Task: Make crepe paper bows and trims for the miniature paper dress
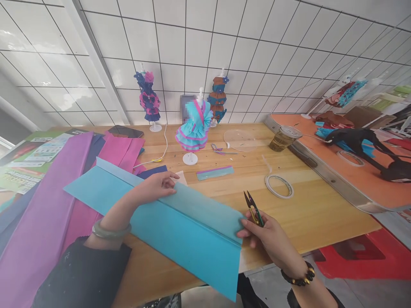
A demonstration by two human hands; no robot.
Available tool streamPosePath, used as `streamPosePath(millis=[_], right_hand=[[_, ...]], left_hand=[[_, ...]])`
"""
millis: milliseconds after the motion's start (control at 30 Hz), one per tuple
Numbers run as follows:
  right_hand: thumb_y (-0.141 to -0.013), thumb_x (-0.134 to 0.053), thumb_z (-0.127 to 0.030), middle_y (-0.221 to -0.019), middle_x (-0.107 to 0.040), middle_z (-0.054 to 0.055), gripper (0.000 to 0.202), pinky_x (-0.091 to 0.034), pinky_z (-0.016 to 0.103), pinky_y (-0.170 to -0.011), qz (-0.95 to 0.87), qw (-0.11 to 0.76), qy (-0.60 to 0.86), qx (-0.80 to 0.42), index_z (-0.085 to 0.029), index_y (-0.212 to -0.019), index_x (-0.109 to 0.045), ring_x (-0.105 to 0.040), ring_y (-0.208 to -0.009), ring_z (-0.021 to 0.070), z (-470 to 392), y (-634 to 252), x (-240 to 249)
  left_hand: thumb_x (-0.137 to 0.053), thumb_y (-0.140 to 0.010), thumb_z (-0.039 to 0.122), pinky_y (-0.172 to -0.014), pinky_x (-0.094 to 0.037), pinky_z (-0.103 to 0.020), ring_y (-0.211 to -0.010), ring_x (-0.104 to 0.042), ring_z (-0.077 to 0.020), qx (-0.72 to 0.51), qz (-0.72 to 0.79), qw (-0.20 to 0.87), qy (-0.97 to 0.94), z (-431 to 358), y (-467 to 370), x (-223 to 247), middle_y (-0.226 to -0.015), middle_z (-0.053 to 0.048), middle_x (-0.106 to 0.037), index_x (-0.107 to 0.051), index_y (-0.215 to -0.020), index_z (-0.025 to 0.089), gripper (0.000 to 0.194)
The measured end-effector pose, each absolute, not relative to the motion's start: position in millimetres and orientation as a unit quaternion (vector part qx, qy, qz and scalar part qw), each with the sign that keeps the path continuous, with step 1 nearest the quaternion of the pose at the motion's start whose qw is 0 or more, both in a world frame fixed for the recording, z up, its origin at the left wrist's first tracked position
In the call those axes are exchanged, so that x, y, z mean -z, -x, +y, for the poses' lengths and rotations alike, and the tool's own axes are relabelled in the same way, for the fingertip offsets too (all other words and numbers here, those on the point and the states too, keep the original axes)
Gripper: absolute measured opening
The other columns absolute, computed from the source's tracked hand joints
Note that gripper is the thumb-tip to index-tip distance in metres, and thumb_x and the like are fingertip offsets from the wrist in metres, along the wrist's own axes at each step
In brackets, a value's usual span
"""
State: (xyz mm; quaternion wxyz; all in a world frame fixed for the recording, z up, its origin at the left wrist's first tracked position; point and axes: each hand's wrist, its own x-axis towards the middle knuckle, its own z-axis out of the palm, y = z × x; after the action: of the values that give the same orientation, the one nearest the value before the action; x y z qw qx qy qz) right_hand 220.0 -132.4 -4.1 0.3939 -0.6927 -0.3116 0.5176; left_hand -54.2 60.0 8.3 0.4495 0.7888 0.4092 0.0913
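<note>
A long sheet of blue crepe paper [192, 239], with a folded strip along its far side, slants across the front of the table. My left hand [157, 186] is at its far edge, thumb on the near face and fingers curled over the edge. My right hand [263, 233] pinches the sheet's right end between thumb and fingertips. Black-and-gold thread snips [253, 208] are also tucked in that hand, blades apart and pointing away. Just beyond the sheet lies a narrow blue strip with a purple edge [215, 172].
Purple [54, 201] and pink paper [118, 154] are piled at left. Small dress forms stand at the back, one in a blue ruffled dress [192, 130]. A tape roll [279, 186], scissors [221, 149] and a lidded cup [284, 137] lie rightward. An orange table [324, 158] adjoins.
</note>
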Motion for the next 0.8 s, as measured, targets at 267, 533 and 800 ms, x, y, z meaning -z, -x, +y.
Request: streamPosePath(millis=[267, 533, 800], right_hand=[[-0.067, -0.062, -0.039, -0.054, -0.050, -0.007, 0.027, -0.044, 0.027, -0.050, -0.390, 0.381, 0.708, -0.449, -0.023, -0.077, -0.043, -0.057, -0.047, 0.0140, -134, -218, 15], [-0.076, -0.054, -0.038, -0.049, -0.051, -0.007, 0.018, -0.043, 0.028, -0.057, -0.429, 0.361, 0.731, -0.389, -0.023, -0.080, -0.044, -0.056, -0.052, 0.0156, -138, -216, 8], [-0.077, -0.052, -0.045, -0.050, -0.055, -0.003, 0.024, -0.044, 0.029, -0.058, -0.431, 0.373, 0.735, -0.367, -0.022, -0.080, -0.046, -0.058, -0.053, 0.0168, -137, -220, 8]], left_hand=[[-0.051, -0.072, 0.033, -0.074, -0.047, -0.030, -0.088, -0.059, -0.0196, -0.059, 0.378, 0.433, -0.816, 62, 59, -5, -0.091, -0.003, -0.062, -0.045, -0.121, 0.024, 0.050], [-0.047, -0.075, 0.035, -0.074, -0.046, -0.032, -0.086, -0.058, -0.0200, -0.067, 0.381, 0.440, -0.810, 61, 61, -5, -0.091, -0.004, -0.062, -0.041, -0.126, 0.023, 0.053], [-0.054, -0.073, 0.045, -0.075, -0.045, -0.032, -0.083, -0.055, -0.0196, -0.089, 0.396, 0.359, -0.840, 49, 43, -5, -0.092, -0.003, -0.057, -0.044, -0.124, 0.026, 0.056]])
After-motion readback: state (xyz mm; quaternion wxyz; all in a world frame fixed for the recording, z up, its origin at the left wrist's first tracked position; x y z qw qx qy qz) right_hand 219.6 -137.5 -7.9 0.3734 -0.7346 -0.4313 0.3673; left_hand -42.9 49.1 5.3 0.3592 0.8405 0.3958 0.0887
